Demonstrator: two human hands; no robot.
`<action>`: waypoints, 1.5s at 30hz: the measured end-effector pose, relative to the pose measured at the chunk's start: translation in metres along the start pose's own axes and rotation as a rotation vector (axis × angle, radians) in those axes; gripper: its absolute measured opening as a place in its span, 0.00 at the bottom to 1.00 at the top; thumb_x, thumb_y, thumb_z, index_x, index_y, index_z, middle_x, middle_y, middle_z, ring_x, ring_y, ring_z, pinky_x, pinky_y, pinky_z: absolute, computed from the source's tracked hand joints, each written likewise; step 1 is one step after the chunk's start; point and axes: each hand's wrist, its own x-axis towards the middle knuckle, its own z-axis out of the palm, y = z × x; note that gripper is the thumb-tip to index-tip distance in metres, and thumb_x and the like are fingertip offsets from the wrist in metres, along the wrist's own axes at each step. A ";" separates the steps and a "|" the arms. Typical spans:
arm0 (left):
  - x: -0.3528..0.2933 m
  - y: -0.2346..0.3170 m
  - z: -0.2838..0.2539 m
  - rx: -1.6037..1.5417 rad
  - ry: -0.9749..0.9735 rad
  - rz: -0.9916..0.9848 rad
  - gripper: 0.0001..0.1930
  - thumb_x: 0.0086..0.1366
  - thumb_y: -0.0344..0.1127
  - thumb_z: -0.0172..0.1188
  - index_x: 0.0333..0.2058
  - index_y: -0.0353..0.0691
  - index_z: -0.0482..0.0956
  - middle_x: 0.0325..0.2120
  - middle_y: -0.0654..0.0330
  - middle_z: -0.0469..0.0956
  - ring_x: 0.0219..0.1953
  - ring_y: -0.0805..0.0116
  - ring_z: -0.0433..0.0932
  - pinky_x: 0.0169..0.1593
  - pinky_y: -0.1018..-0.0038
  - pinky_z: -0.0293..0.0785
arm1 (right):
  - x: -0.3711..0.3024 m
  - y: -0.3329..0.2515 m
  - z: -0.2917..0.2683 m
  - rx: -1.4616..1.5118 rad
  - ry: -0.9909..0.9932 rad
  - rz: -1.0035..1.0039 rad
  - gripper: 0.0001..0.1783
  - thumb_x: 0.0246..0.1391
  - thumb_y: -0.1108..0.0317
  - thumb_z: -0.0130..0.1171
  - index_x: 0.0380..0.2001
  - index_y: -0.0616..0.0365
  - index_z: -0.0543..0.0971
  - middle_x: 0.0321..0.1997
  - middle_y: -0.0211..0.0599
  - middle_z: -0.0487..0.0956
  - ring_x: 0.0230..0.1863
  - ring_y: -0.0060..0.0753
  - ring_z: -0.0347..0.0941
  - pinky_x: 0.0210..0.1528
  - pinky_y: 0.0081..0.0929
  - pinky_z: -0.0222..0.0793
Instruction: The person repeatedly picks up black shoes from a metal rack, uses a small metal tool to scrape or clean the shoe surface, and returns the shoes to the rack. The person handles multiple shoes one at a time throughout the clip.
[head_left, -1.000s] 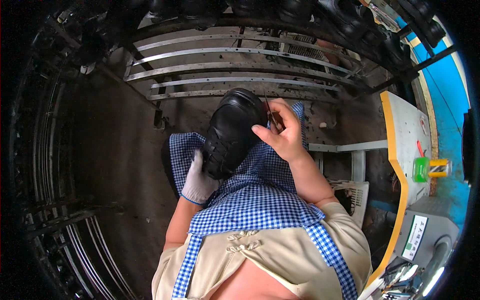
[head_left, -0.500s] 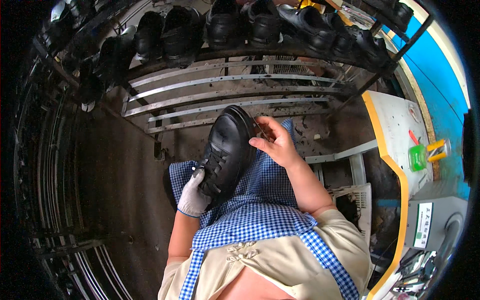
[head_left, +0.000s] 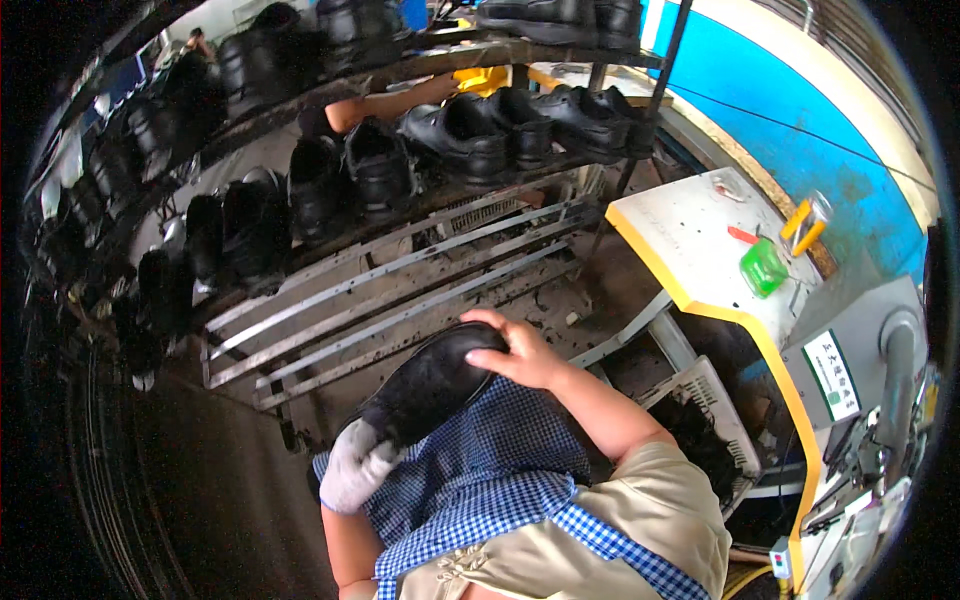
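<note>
A black shoe [head_left: 428,385] lies tilted between both hands above my lap, over the blue checked apron [head_left: 490,440]. Its laces do not show now, and a dark, smooth face is turned up. My left hand [head_left: 360,468], in a whitish glove, is closed round the end nearer my body. At the far end my bare right hand [head_left: 515,350] grips the shoe, thumb on the upper face and fingers over the edge. Whether the right hand also holds anything thin cannot be made out.
Ahead stands a rack [head_left: 400,205] with rows of black shoes; another person's arm [head_left: 395,103] shows behind it. At right are a yellow-edged white bench [head_left: 680,230], a green container [head_left: 763,268], a grey machine [head_left: 860,350] and a white crate [head_left: 735,440] with dark scraps.
The shoe has turned so its laced top no longer shows, and it slants more to the right. My right hand has moved from beside its edge onto the far end. The view has swung right and up.
</note>
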 end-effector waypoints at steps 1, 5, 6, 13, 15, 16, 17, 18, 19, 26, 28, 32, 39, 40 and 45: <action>0.003 0.018 0.000 0.232 0.032 0.192 0.30 0.58 0.53 0.59 0.47 0.31 0.76 0.40 0.52 0.79 0.42 0.60 0.76 0.49 0.67 0.70 | -0.002 0.006 -0.014 0.051 0.100 -0.030 0.26 0.52 0.65 0.63 0.55 0.54 0.71 0.48 0.34 0.75 0.51 0.29 0.71 0.56 0.28 0.65; -0.024 0.012 -0.013 0.148 0.402 0.630 0.21 0.59 0.46 0.60 0.41 0.33 0.78 0.39 0.50 0.79 0.42 0.58 0.77 0.45 0.66 0.74 | -0.016 -0.015 -0.094 0.303 0.689 -0.049 0.23 0.49 0.62 0.58 0.49 0.58 0.75 0.44 0.32 0.76 0.46 0.27 0.72 0.50 0.24 0.68; -0.025 -0.002 -0.014 0.011 0.518 0.578 0.19 0.60 0.44 0.60 0.41 0.33 0.78 0.39 0.51 0.79 0.40 0.59 0.78 0.42 0.68 0.75 | -0.019 -0.017 -0.114 0.529 0.843 -0.155 0.24 0.50 0.61 0.59 0.51 0.55 0.75 0.44 0.31 0.78 0.44 0.29 0.73 0.47 0.27 0.70; -0.018 -0.037 0.015 -0.484 0.705 0.071 0.09 0.63 0.24 0.55 0.42 0.38 0.77 0.38 0.61 0.78 0.34 0.73 0.76 0.36 0.77 0.73 | -0.004 -0.045 -0.258 0.844 1.284 -0.374 0.22 0.52 0.51 0.64 0.44 0.47 0.70 0.35 0.31 0.75 0.20 0.22 0.67 0.10 0.11 0.47; -0.022 -0.049 0.029 -0.329 0.589 0.018 0.08 0.64 0.27 0.55 0.42 0.37 0.78 0.38 0.61 0.78 0.35 0.74 0.76 0.38 0.77 0.73 | 0.015 -0.057 -0.291 0.685 1.272 -0.470 0.19 0.54 0.52 0.62 0.42 0.47 0.67 0.34 0.30 0.75 0.17 0.22 0.68 0.09 0.12 0.48; -0.022 -0.053 0.036 -0.238 0.524 -0.005 0.08 0.65 0.29 0.55 0.42 0.36 0.78 0.38 0.61 0.78 0.35 0.74 0.76 0.38 0.78 0.73 | 0.027 -0.059 -0.313 0.732 1.335 -0.428 0.19 0.55 0.53 0.61 0.42 0.47 0.67 0.32 0.30 0.75 0.15 0.21 0.68 0.08 0.13 0.48; -0.022 -0.054 0.044 -0.240 0.469 -0.032 0.08 0.66 0.31 0.55 0.41 0.35 0.78 0.38 0.60 0.79 0.36 0.74 0.76 0.40 0.78 0.73 | 0.041 -0.062 -0.331 0.705 1.386 -0.373 0.18 0.54 0.55 0.61 0.41 0.49 0.68 0.29 0.31 0.77 0.14 0.22 0.69 0.07 0.14 0.49; -0.023 -0.054 0.050 -0.241 0.417 -0.058 0.09 0.67 0.33 0.55 0.41 0.35 0.78 0.38 0.60 0.79 0.37 0.73 0.77 0.41 0.78 0.74 | 0.052 -0.068 -0.345 0.684 1.360 -0.365 0.15 0.54 0.57 0.61 0.39 0.51 0.71 0.27 0.34 0.79 0.13 0.22 0.71 0.06 0.13 0.50; -0.026 -0.059 0.053 -0.256 0.349 -0.083 0.12 0.68 0.36 0.55 0.42 0.33 0.78 0.38 0.59 0.80 0.38 0.72 0.77 0.43 0.77 0.74 | 0.064 -0.074 -0.353 0.600 1.367 -0.350 0.15 0.54 0.57 0.61 0.39 0.51 0.72 0.27 0.34 0.79 0.13 0.23 0.71 0.06 0.13 0.49; -0.041 -0.083 0.058 -0.308 0.356 -0.177 0.12 0.66 0.31 0.55 0.44 0.31 0.77 0.37 0.58 0.80 0.39 0.70 0.78 0.47 0.75 0.75 | 0.132 -0.097 -0.407 0.414 1.091 -0.141 0.22 0.57 0.54 0.59 0.50 0.52 0.69 0.34 0.47 0.82 0.14 0.24 0.72 0.08 0.13 0.50; -0.040 -0.086 0.058 -0.310 0.363 -0.142 0.12 0.66 0.31 0.55 0.44 0.30 0.76 0.38 0.57 0.80 0.40 0.70 0.78 0.47 0.75 0.74 | 0.145 -0.087 -0.432 0.418 1.116 -0.132 0.31 0.58 0.54 0.59 0.56 0.58 0.61 0.35 0.47 0.82 0.15 0.23 0.71 0.09 0.14 0.50; -0.036 -0.086 0.062 -0.326 0.356 -0.130 0.13 0.66 0.32 0.55 0.44 0.30 0.77 0.38 0.58 0.80 0.39 0.72 0.78 0.47 0.75 0.74 | 0.164 -0.054 -0.429 0.260 1.347 -0.275 0.37 0.54 0.51 0.63 0.57 0.67 0.63 0.36 0.47 0.82 0.18 0.26 0.72 0.15 0.22 0.58; -0.037 -0.084 0.058 -0.247 0.384 -0.212 0.13 0.66 0.32 0.54 0.44 0.30 0.76 0.37 0.60 0.80 0.38 0.73 0.77 0.46 0.76 0.73 | 0.178 -0.085 -0.318 -0.424 1.392 -0.342 0.53 0.37 0.40 0.71 0.58 0.66 0.65 0.52 0.48 0.77 0.54 0.41 0.73 0.56 0.36 0.65; -0.035 -0.084 0.057 -0.240 0.374 -0.210 0.13 0.66 0.32 0.53 0.44 0.29 0.76 0.37 0.60 0.80 0.38 0.73 0.77 0.46 0.76 0.73 | 0.183 -0.087 -0.320 -0.470 1.370 -0.310 0.56 0.35 0.40 0.72 0.60 0.66 0.63 0.55 0.49 0.75 0.56 0.42 0.72 0.57 0.36 0.64; -0.027 -0.080 0.058 -0.178 0.352 -0.135 0.12 0.64 0.28 0.53 0.44 0.30 0.77 0.37 0.59 0.79 0.39 0.71 0.77 0.47 0.75 0.73 | 0.201 -0.098 -0.334 -0.219 1.118 -0.289 0.59 0.34 0.51 0.76 0.63 0.69 0.56 0.47 0.57 0.77 0.30 0.38 0.81 0.34 0.27 0.76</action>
